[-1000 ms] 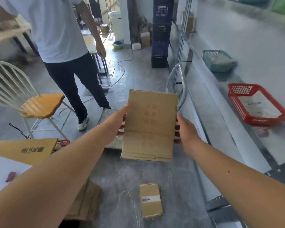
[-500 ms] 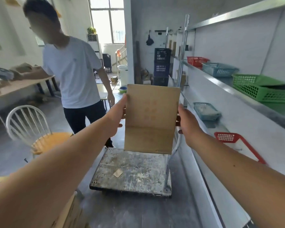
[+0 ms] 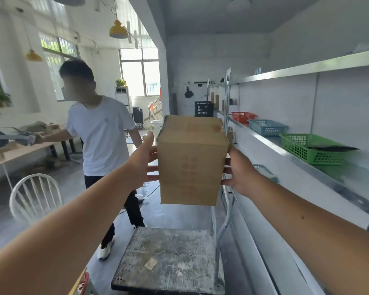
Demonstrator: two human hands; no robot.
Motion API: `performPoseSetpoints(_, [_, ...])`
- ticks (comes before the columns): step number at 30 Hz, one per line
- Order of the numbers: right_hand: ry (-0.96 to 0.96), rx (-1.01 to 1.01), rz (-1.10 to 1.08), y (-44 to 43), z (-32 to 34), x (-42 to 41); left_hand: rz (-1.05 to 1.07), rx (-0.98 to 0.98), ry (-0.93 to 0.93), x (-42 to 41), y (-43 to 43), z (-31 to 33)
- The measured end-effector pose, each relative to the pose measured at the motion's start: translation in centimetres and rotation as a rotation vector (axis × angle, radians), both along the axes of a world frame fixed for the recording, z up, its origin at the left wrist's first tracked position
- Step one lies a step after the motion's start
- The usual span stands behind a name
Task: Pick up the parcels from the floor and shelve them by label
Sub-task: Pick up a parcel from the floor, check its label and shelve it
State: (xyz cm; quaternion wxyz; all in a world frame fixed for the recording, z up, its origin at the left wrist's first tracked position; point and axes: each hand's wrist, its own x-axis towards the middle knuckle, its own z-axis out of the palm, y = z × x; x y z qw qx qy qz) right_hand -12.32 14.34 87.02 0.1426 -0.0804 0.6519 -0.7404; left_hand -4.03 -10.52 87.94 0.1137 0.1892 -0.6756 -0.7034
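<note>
Head view: left grip (image 3: 144,165), right grip (image 3: 240,174), both straight-fingered, press opposite sides of lifted parcel (image 3: 192,162).

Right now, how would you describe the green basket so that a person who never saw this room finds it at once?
Look at the middle metal shelf on the right wall. Three mesh baskets stand in a row on it: red basket farthest, blue basket next, green basket nearest. Only this one is green, and something dark and flat lies in it.
</note>
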Motion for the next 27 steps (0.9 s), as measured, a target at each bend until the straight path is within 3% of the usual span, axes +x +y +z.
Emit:
performPoseSetpoints(16, [0.064, -0.072, -0.03, 1.7, 4.5, 1.0, 0.083, 0.04, 0.238, 1.7, 0.6, 3.6])
performPoseSetpoints(27, [0.13, -0.089, 0.012, 1.8, 5.3, 2.0, 0.075, 0.043, 0.247, 2.8, 0.5, 4.0])
